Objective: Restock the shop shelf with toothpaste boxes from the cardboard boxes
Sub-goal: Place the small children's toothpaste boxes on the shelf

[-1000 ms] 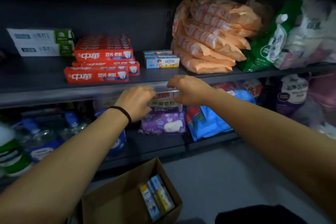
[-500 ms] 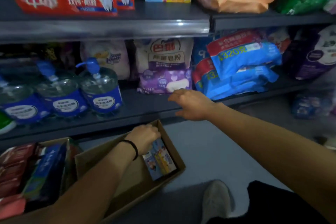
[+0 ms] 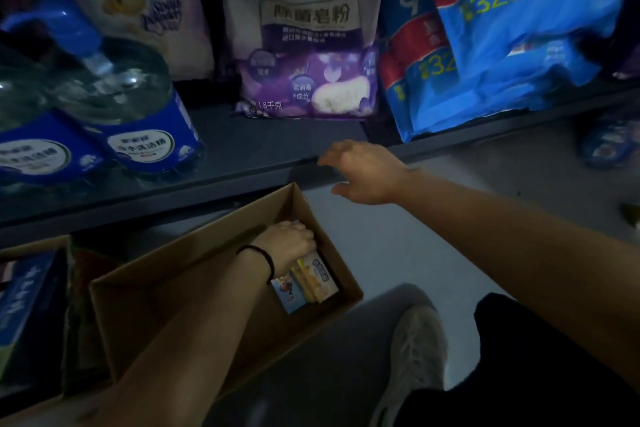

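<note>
While the person crouches at the lower shelf, the left hand is down inside the cardboard box on the floor, fingers curled over the toothpaste boxes standing against its right-hand wall. The right hand hangs spread and empty over the shelf's front edge. Step in hand, by my judgement: picking stock. Next it calls for a firm hold, a lift clear of the flaps, then placement on the shelf.

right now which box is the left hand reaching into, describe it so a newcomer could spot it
Start at the lowest shelf with the big water bottles. On the floor just below its edge sits an open brown carton, the left hand inside it on small colourful boxes. The carton to its left is packed full instead.
</note>
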A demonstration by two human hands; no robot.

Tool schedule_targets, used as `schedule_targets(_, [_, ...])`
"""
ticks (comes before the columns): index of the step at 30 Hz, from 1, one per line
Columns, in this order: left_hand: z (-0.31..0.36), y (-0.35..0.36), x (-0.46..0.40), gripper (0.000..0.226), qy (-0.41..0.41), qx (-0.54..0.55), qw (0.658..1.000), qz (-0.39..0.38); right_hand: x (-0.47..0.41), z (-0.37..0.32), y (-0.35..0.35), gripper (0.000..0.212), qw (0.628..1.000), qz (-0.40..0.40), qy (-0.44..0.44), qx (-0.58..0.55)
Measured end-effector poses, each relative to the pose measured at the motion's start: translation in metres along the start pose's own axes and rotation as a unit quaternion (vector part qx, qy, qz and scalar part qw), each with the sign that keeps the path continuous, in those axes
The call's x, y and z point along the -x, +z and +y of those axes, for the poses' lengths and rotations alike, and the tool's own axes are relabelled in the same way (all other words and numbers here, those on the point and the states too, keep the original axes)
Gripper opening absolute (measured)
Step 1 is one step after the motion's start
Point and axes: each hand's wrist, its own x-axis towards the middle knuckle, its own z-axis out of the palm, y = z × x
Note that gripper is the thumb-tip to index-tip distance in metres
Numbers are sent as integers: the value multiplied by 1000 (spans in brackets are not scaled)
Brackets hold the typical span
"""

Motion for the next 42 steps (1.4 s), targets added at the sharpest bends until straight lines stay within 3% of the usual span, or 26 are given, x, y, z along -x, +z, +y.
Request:
schedule_targets(10, [-3,5,0,33,10,2,1000,17,-5,5,16,55,1000,-19,3,-1])
schedule_targets(22, [-11,-36,96,32,-98,56,990,85,25,-47,-9,54,1000,9,-1,-20])
schedule_targets(27, [-14,-40,140,31,-145,47,985,77,38,-86,5,49,998,2,1,-59])
schedule_targets(42, [-31,-16,173,28,-162,49,977,127,18,-121,111,50,974,-67,173,-128])
